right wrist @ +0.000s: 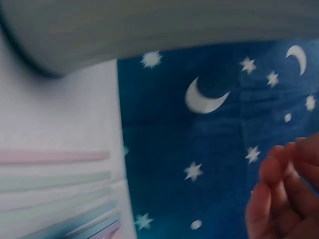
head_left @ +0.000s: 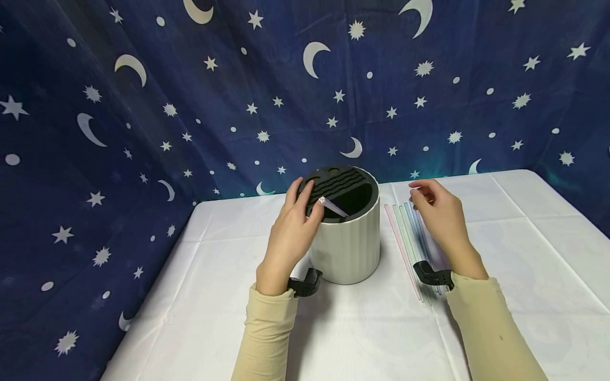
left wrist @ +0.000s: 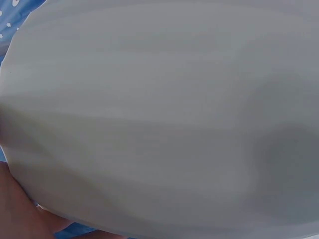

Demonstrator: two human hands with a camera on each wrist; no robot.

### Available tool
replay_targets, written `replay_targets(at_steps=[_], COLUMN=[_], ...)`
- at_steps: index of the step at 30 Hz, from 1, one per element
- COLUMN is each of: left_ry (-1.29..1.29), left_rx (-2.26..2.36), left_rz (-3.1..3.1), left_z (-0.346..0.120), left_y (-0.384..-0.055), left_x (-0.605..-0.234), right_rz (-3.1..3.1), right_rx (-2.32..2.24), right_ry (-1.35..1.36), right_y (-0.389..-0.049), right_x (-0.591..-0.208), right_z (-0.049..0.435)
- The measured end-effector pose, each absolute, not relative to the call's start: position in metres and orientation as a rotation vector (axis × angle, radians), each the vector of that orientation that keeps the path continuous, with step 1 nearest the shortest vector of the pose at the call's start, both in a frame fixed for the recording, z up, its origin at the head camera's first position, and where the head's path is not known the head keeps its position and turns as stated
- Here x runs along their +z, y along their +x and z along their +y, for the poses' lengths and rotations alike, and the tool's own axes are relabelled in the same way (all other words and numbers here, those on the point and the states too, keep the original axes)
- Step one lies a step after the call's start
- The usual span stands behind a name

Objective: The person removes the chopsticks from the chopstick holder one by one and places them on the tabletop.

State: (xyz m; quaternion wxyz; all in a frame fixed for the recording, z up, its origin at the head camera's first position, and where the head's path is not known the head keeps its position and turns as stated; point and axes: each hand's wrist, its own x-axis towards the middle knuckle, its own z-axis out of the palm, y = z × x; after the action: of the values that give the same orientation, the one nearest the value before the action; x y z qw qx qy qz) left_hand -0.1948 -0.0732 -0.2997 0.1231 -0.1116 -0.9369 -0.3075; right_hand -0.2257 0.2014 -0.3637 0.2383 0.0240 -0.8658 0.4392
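Observation:
A pale ribbed canister (head_left: pixel 344 254) stands upright on the table, with a black slotted lid (head_left: pixel 329 182) on top. My left hand (head_left: pixel 292 230) rests on the lid's left side, fingers on its surface and thumb by the large opening. A pale strip (head_left: pixel 337 208) shows inside that opening; what it belongs to is unclear. In the left wrist view the canister wall (left wrist: pixel 159 99) fills most of the picture. My right hand (head_left: pixel 443 217), fingers loosely bent and nothing visible in them, hovers over several thin pastel straws (head_left: pixel 405 248) lying right of the canister.
A white cloth (head_left: pixel 209 307) covers the table. Behind and to the left hangs a dark blue curtain (head_left: pixel 286 79) with moons and stars. Each wrist wears a black band with a camera. Pink, green, blue and purple straws lie side by side.

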Motion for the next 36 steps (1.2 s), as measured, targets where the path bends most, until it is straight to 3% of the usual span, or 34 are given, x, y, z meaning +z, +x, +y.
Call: replay_targets(at_steps=[8, 19, 36], left_ry=[-0.326, -0.328, -0.319], left_rx=[-0.893, -0.89, -0.868], left_rz=[-2.729, -2.726, -2.731], left_z=[-0.073, -0.072, -0.072], left_y=[-0.194, -0.194, -0.193], left_x=[-0.3, -0.299, -0.299], right_rz=[-2.008, -1.878, -2.097], right_rx=[1.457, 1.489, 0.761], right_ry=[0.169, 0.697, 0.919], right_y=[-0.205, -0.171, -0.186], right_x=[-0.331, -0.294, -0.315], right_z=[0.175, 0.132, 0.111])
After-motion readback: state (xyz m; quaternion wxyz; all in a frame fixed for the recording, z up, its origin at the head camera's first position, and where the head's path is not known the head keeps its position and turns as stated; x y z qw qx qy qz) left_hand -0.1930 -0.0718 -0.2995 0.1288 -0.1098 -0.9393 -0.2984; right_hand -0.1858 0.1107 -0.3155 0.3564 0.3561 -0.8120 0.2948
